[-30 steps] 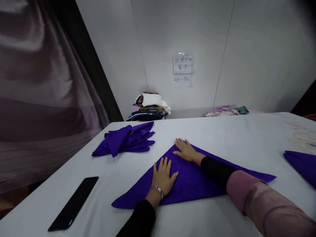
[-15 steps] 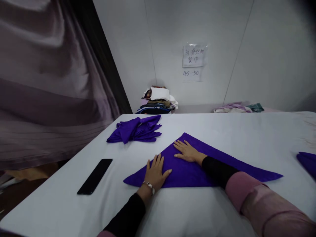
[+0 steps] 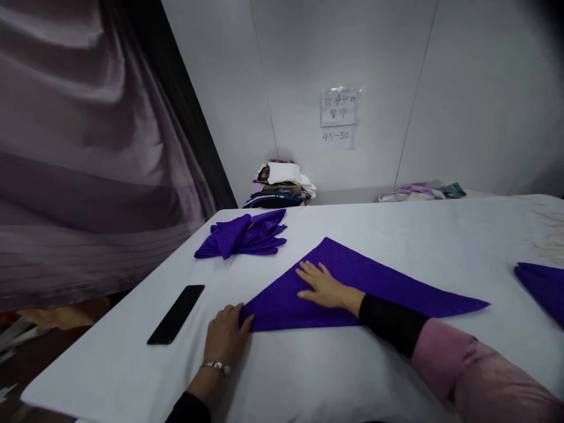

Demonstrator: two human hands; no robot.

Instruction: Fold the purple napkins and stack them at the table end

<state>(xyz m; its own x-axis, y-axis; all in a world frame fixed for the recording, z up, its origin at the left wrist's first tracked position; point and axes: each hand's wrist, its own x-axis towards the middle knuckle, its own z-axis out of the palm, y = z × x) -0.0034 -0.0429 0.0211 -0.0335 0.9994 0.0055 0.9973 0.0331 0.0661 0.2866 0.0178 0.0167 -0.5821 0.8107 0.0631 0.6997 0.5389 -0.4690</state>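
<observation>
A purple cloth (image 3: 374,273) lies on the white table as a flat triangle, its peak pointing away from me and its long edge near me. My left hand (image 3: 227,335) is at the cloth's left corner, fingers curled over the tip; the corner is hidden under them, with the thumb on the near side. Spread flat on the cloth, left of its middle, my right hand (image 3: 326,286) has its fingers apart and holds nothing.
A bunched purple cloth pile (image 3: 244,235) lies at the table's back left, a black phone (image 3: 176,314) in front of it. Another purple cloth (image 3: 544,291) is at the right edge. Folded clothes (image 3: 282,185) stand behind the white table (image 3: 396,223).
My left hand has slid left off the cloth's surface to its left corner, and its fingers have curled. My right hand has shifted slightly left and nearer. The view has moved a little.
</observation>
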